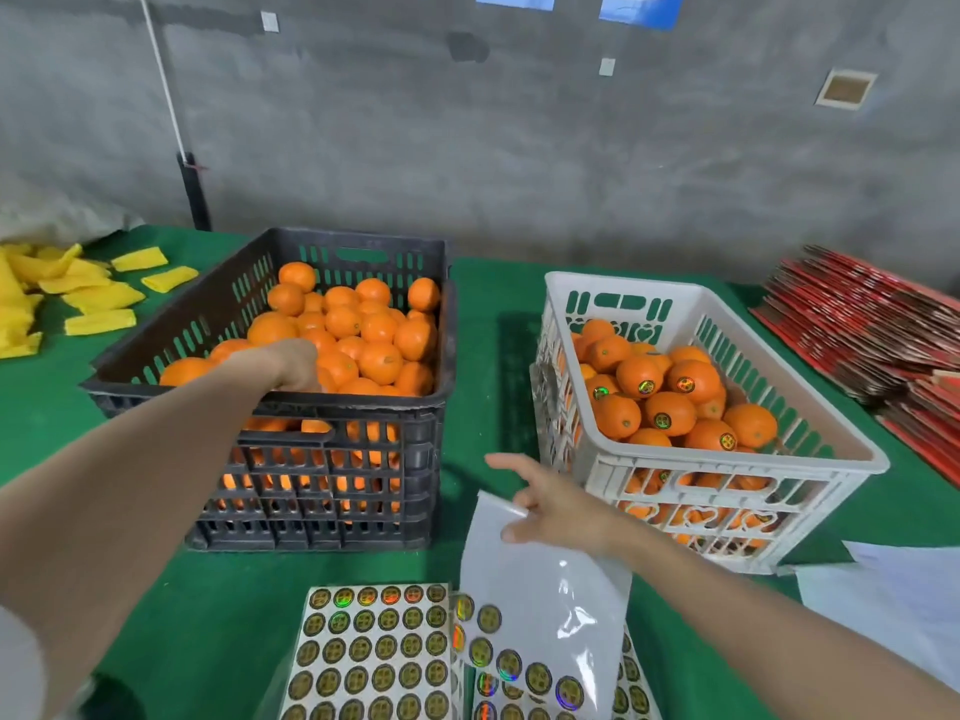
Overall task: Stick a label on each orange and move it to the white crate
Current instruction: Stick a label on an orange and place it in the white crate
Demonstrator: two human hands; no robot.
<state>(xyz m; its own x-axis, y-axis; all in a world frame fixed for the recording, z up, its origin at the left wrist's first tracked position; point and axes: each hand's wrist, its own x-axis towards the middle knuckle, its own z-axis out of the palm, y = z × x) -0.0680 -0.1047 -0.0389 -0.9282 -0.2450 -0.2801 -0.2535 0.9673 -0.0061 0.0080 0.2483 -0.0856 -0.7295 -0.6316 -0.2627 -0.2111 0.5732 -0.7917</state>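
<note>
1. Black slatted plastic crate (270, 402): on the left of the green cloth-covered surface (483, 356), heaped with unlabelled oranges (379, 361). It serves as the supply stock.
2. White slatted plastic crate (727, 491): to the right, a gap apart from the black one, and about half filled. The oranges with round holographic labels (670, 413) inside lie sticker-up, so these count as finished.
3. Sheets of round gold holographic stickers (374, 652): flat at the near edge, between the two crates. They are probably laid there so that either hand reaches them without stretching.
4. Glossy white backing sheet (545, 589): curled upward off the right-hand sticker sheet, baring the rows beneath.
5. Left hand (291, 363): reached over the black crate's near rim and down among the fruit. The fingers are hidden, so I cannot tell whether an orange is gripped. This is likely the picking step.
6. Right hand (550, 506): fingers spread and straight against the backing sheet's upper edge, with no clear pinch seen. It seems to be keeping the stickers uncovered.
7. Yellow foam sleeves (98, 298) at far left and stacked red flattened cartons (872, 330) at far right: packing stock, set aside.
</note>
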